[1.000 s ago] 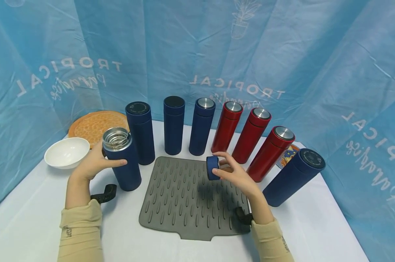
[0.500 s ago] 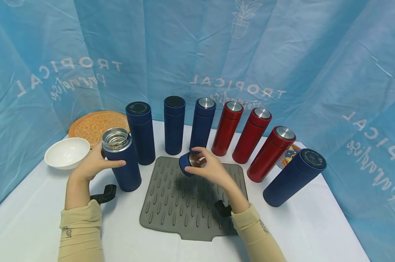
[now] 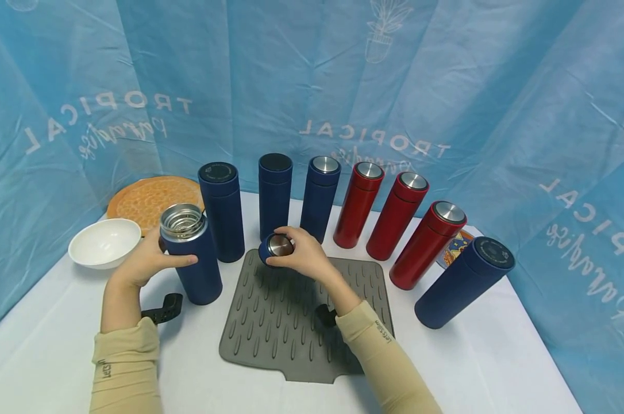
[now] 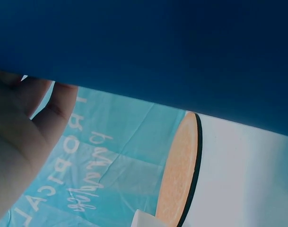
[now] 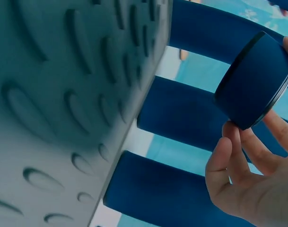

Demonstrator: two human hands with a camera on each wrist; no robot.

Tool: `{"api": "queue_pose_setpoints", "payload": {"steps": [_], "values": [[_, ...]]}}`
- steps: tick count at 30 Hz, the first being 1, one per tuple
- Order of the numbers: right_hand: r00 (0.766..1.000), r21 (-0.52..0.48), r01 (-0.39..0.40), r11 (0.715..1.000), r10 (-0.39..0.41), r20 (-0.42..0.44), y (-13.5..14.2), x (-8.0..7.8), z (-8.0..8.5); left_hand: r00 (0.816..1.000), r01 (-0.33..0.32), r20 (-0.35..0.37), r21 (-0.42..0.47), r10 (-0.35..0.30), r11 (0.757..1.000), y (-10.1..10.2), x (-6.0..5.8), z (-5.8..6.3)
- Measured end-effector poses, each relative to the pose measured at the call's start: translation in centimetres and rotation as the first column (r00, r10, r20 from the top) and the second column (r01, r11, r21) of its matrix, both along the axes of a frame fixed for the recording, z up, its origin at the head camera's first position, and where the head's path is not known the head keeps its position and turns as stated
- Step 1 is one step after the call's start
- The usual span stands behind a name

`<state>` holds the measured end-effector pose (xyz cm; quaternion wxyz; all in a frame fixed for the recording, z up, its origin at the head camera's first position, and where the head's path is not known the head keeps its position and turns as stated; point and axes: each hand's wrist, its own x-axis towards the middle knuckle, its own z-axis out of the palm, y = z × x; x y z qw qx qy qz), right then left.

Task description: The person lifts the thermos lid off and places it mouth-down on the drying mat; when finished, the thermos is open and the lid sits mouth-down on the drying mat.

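Pinch grip: right hand (image 3: 304, 254) is pinching the blue lid (image 3: 280, 245) by its side wall, thumb on the near side, fingers on the far side.
Lid position: hanging above the far-left part of the grey mat (image 3: 286, 328), apart from it, steel top facing upward at a tilt.
Lid handling: judged light and stiff; the steel top is probably slippery, so the matt side wall is offering the surer hold.
Bottle grip: left hand (image 3: 143, 261) is gripping the open bottle (image 3: 200, 270) around its upper body, thumb lying across the front, fingers passing behind.
Bottle handling: judged rigid and heavier than the lid, contents unverified; a hold below the steel neck is looking soundest.
Bottle row: three capped blue bottles (image 3: 224, 215), three red bottles (image 3: 358, 204) and another blue bottle (image 3: 459, 287) are standing behind and right of the mat.
Left side: white bowl (image 3: 102, 256) is sitting near the left hand, the round orange board (image 3: 151, 198) lying behind.
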<state>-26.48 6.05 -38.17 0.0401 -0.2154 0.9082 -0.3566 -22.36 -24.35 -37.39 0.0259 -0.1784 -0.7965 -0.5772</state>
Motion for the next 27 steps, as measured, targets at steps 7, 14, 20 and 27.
{"api": "queue_pose_setpoints", "payload": {"steps": [7,14,20,27], "values": [[0.999,0.117,-0.01,0.993,0.014,-0.037,-1.4,-0.9,-1.1,1.0,0.003,-0.003,-0.008,-0.003,1.0,-0.1,0.0,-0.1],[0.999,0.179,-0.008,0.984,0.016,-0.041,-2.4,-1.5,-1.8,1.0,0.005,0.008,-0.004,-0.005,1.0,0.0,-0.1,0.0],[0.999,0.249,-0.011,0.968,0.023,-0.045,-3.2,-1.8,-2.1,1.0,0.011,0.009,0.002,-0.011,1.0,0.0,0.0,0.1],[0.998,0.319,-0.001,0.948,0.022,-0.063,-3.8,-1.9,-2.3,1.0,0.018,-0.003,0.025,-0.018,1.0,-0.1,-0.1,-0.1]]}}
